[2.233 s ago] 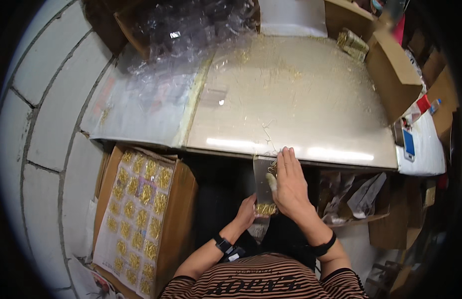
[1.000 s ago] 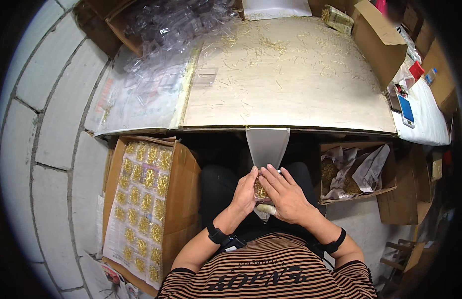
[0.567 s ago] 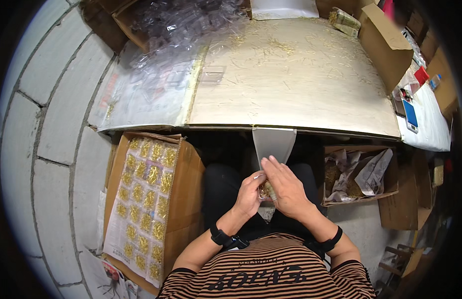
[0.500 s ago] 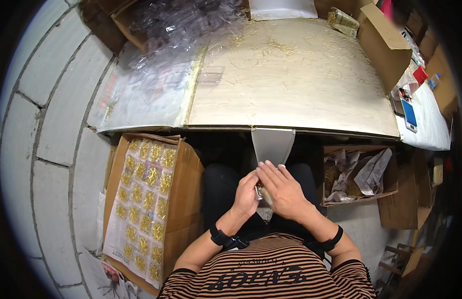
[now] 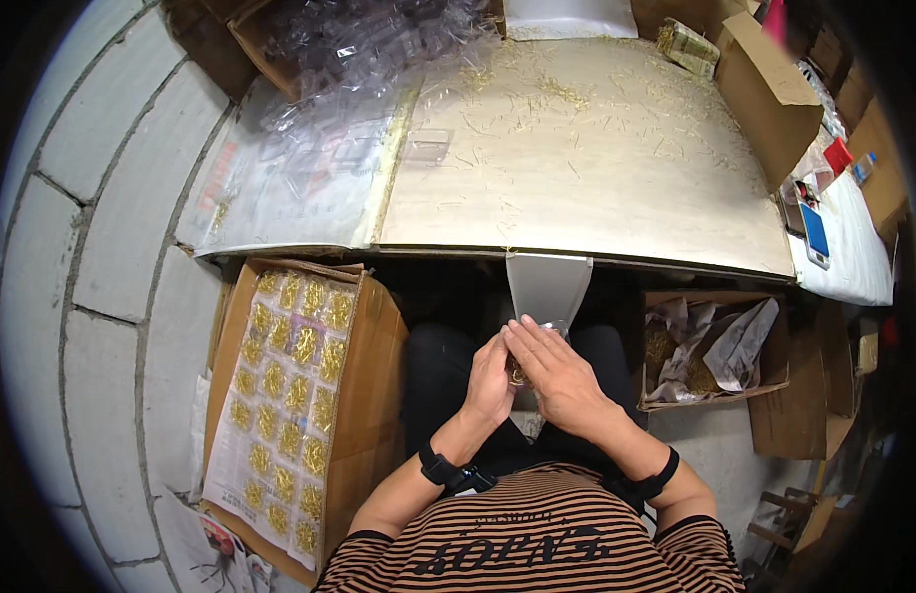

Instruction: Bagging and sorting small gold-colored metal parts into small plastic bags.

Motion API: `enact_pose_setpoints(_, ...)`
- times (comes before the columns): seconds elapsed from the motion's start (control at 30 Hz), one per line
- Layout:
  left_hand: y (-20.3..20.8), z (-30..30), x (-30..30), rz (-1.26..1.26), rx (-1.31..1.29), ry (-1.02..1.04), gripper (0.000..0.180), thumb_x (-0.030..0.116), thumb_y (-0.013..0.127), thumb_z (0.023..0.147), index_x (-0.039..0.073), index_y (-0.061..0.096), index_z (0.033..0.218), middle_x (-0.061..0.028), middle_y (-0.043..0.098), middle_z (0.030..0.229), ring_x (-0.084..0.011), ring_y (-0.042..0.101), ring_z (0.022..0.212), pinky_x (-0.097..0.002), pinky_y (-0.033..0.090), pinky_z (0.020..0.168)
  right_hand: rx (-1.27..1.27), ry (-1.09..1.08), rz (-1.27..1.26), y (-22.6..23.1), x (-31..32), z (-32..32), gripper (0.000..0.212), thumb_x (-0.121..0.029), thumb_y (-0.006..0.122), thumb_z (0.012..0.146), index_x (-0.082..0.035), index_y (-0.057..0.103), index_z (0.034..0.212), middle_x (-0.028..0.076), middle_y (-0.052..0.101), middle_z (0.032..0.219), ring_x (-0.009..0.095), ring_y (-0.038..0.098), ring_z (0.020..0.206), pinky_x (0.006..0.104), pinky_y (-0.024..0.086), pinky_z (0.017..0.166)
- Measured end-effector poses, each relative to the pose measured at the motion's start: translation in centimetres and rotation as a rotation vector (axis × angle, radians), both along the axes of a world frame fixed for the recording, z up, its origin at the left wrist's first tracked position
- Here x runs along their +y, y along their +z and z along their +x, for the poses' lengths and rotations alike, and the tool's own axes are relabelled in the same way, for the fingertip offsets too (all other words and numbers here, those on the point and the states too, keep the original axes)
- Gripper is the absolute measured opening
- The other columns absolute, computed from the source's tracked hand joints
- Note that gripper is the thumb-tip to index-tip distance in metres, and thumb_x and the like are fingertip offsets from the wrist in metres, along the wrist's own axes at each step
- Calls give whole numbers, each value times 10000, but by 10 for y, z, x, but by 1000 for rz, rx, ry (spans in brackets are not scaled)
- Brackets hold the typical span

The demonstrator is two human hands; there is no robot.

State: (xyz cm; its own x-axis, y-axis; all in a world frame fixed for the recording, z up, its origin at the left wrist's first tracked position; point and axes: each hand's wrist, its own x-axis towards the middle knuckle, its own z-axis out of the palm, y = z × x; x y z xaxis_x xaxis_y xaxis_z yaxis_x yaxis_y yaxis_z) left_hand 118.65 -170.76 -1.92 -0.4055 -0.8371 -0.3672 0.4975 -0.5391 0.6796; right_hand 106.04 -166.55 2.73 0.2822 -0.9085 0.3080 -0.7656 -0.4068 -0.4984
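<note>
My left hand (image 5: 490,383) is cupped above my lap, its fingers curled round a small clear case with gold-coloured pieces (image 5: 518,374). Over the case lies my right hand (image 5: 559,379), fingers straight and side by side, their tips meeting those of the left. Between the palms only a little of the case shows; the rest is hidden. Just beyond the fingertips, a grey-white chute (image 5: 547,282) slopes down from the table edge, and a bit of clear plastic (image 5: 557,326) glints by the right fingers.
A pale tabletop (image 5: 596,188) holds scattered gold pins. Clear plastic cases (image 5: 379,59) are heaped at the far left. To my left stands a carton (image 5: 369,395) topped with rows of gold-filled cases (image 5: 295,391). On my right is a paper-lined box (image 5: 715,397); a phone (image 5: 814,232) lies beyond.
My right hand has shifted slightly up and left over the case, so less of it shows. The view has moved a little.
</note>
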Motion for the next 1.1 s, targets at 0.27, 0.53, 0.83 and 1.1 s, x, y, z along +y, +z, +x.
enact_pose_setpoints(0.27, -1, 6, -2, -59, 46, -47, 283, 225, 382, 1005, 14, 542, 1105, -66, 609, 1006, -125, 613, 881, -263, 519, 739, -342, 101, 231, 4, -6, -21, 592, 104, 582, 725, -43, 480, 1289, 170, 471, 1335, 316, 423, 1271, 396, 371, 1049)
enact_pose_setpoints(0.53, -7, 9, 0, -18, 10, -116, 307, 237, 371, 999, 9, 529, 1129, -84, 621, 985, -147, 641, 836, -296, 566, 657, -346, 108, 186, 12, -1, -14, 595, 105, 570, 761, -65, 451, 1319, 145, 478, 1339, 318, 412, 1283, 414, 360, 1056)
enact_pose_setpoints(0.83, 0, 11, -2, -21, -4, -217, 335, 286, 360, 992, 34, 531, 1133, -70, 637, 944, -150, 663, 750, -279, 577, 505, -298, 118, 185, 19, 0, -19, 701, 162, 460, 679, -76, 437, 1338, 145, 469, 1349, 327, 401, 1289, 433, 335, 1076)
enact_pose_setpoints(1.1, -3, 14, -3, -8, 60, -215, 290, 228, 382, 969, 46, 559, 1108, -68, 638, 970, -142, 655, 810, -290, 578, 513, -357, 171, 225, 9, 1, -25, 605, 120, 468, 750, -66, 456, 1325, 153, 474, 1345, 325, 403, 1289, 441, 315, 1081)
